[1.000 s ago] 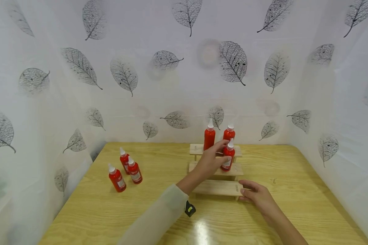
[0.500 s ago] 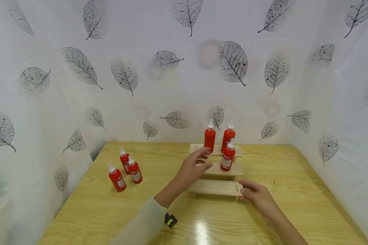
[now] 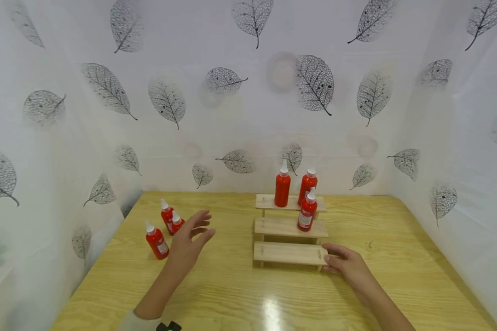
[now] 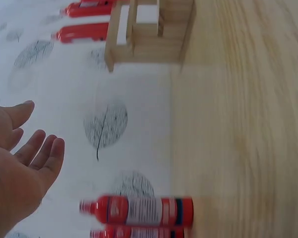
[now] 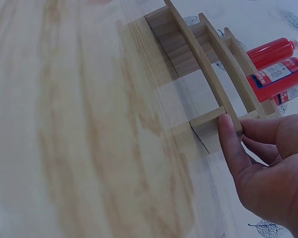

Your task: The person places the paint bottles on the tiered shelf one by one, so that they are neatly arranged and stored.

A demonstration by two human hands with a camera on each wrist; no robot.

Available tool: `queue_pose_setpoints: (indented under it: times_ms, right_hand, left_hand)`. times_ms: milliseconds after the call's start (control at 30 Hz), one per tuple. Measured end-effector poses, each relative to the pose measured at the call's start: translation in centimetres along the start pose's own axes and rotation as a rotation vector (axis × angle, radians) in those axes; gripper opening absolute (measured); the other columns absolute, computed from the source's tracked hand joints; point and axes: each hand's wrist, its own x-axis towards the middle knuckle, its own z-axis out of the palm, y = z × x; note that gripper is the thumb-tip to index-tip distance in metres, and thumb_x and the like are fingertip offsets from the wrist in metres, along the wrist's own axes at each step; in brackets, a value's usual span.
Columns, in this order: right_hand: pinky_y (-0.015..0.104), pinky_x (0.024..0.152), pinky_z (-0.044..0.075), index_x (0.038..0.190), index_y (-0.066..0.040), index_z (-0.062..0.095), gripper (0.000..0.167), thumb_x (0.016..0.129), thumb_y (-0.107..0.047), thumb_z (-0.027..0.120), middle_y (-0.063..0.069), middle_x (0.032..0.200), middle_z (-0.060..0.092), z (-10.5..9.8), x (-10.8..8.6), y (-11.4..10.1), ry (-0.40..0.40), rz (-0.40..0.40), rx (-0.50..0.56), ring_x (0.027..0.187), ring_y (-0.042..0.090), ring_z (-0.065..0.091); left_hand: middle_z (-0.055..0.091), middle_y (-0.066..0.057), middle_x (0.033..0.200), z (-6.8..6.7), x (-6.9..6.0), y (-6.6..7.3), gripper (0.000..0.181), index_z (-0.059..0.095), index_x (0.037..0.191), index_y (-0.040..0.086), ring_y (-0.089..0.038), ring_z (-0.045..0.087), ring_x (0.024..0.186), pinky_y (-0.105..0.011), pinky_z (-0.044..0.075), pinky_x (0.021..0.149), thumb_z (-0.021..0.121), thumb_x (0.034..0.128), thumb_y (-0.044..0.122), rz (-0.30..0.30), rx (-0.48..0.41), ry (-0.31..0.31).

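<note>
A three-tier wooden step rack stands on the table. My right hand pinches the right end of its lowest step between thumb and fingers, as the right wrist view shows at the step's edge. Two red squeeze bottles with white nozzle caps, a left one and a right one, stand on the top step. Another red bottle is upright at the middle step's right end. My left hand, fingers loosely spread and holding nothing, hovers beside the left bottles, partly covering one bottle.
Left of the rack, two more red bottles, a front one and a back one, stand on the wood-grain table. A white leaf-print curtain encloses the table's back and sides.
My left hand has let go of the bottle on the middle step and moved left to the group of bottles. The right hand has stayed on the rack.
</note>
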Motion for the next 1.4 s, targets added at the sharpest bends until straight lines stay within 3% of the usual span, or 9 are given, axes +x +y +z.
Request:
queue_pose_setpoints:
  times_ms: [167,300,400,500,600,800,1000,1267,1400]
  right_hand:
    - [0.031,0.09,0.059,0.146,0.006,0.045,0.053,0.098,-0.008,0.063,0.026,0.146,0.045,0.0,-0.1,-0.1,0.008,-0.006,0.001,0.101,0.021,0.069]
    - [0.031,0.09,0.059,0.146,0.007,0.045,0.053,0.098,-0.008,0.063,0.026,0.147,0.044,-0.1,0.0,0.0,0.007,-0.015,0.0,0.102,0.021,0.068]
    - [0.031,0.09,0.059,0.146,0.007,0.045,0.053,0.098,-0.009,0.063,0.026,0.146,0.045,-0.2,0.1,0.2,0.004,-0.018,0.003,0.103,0.02,0.068]
    - [0.031,0.09,0.059,0.146,0.007,0.045,0.053,0.099,-0.008,0.062,0.026,0.145,0.046,-0.2,0.1,0.3,0.011,-0.018,0.006,0.102,0.02,0.067]
    - [0.032,0.089,0.06,0.146,0.008,0.045,0.052,0.099,-0.007,0.062,0.026,0.145,0.046,-0.1,0.1,0.4,0.017,-0.013,0.007,0.102,0.019,0.067]
    - [0.032,0.09,0.059,0.146,0.007,0.044,0.053,0.099,-0.008,0.061,0.025,0.146,0.045,-0.1,0.1,0.3,0.006,-0.016,-0.003,0.102,0.02,0.067]
    - [0.031,0.09,0.059,0.146,0.007,0.044,0.053,0.098,-0.008,0.063,0.026,0.145,0.046,-0.1,0.0,0.1,0.0,-0.024,-0.007,0.102,0.021,0.068]
    - [0.031,0.091,0.059,0.146,0.007,0.045,0.054,0.098,-0.009,0.063,0.025,0.146,0.045,-0.2,0.1,0.1,-0.002,-0.023,-0.018,0.104,0.021,0.067]
    - [0.03,0.091,0.059,0.146,0.006,0.045,0.054,0.098,-0.01,0.064,0.025,0.147,0.044,-0.1,0.0,0.1,-0.007,-0.025,-0.02,0.103,0.021,0.067]
  left_hand:
    - [0.063,-0.008,0.131,-3.9,-2.1,-1.2,0.049,0.054,0.143,0.015,-0.009,0.062,0.113,-0.008,0.049,0.091,0.07,0.0965,0.018,-0.054,0.044,0.162]
    - [0.065,-0.002,0.125,-6.4,-3.3,-2.3,0.047,0.057,0.141,0.013,0.0,0.06,0.109,-0.004,0.046,0.09,0.07,0.0959,0.012,-0.088,0.094,0.349]
    - [0.063,-0.001,0.128,-8.0,-3.8,-3.2,0.049,0.054,0.144,0.016,0.002,0.058,0.109,-0.001,0.045,0.089,0.069,0.0969,0.016,-0.152,0.132,0.43]
    - [0.059,-0.007,0.136,-9.3,-4.0,-4.6,0.055,0.048,0.149,0.017,-0.004,0.056,0.113,0.001,0.043,0.086,0.067,0.0984,0.025,-0.235,0.169,0.416]
    - [0.052,-0.011,0.145,-10.1,-3.8,-6.0,0.063,0.04,0.154,0.016,-0.016,0.053,0.122,0.002,0.041,0.084,0.065,0.099,0.034,-0.299,0.185,0.334]
    - [0.044,-0.014,0.153,-10.4,-3.2,-7.1,0.069,0.033,0.157,0.014,-0.028,0.047,0.131,0.002,0.039,0.085,0.063,0.0997,0.037,-0.313,0.16,0.197]
    - [0.046,-0.016,0.152,-10.1,-3.0,-7.2,0.064,0.035,0.157,0.012,-0.023,0.047,0.128,0.003,0.038,0.084,0.061,0.1015,0.031,-0.301,0.174,0.194]
    - [0.044,-0.02,0.152,-10.1,-2.8,-7.0,0.065,0.03,0.158,0.011,-0.035,0.045,0.135,0.006,0.035,0.082,0.061,0.1019,0.022,-0.339,0.164,0.159]
    - [0.049,-0.02,0.148,-10.1,-2.8,-7.0,0.064,0.035,0.157,0.011,-0.029,0.05,0.129,0.006,0.036,0.081,0.064,0.1003,0.02,-0.343,0.195,0.215]
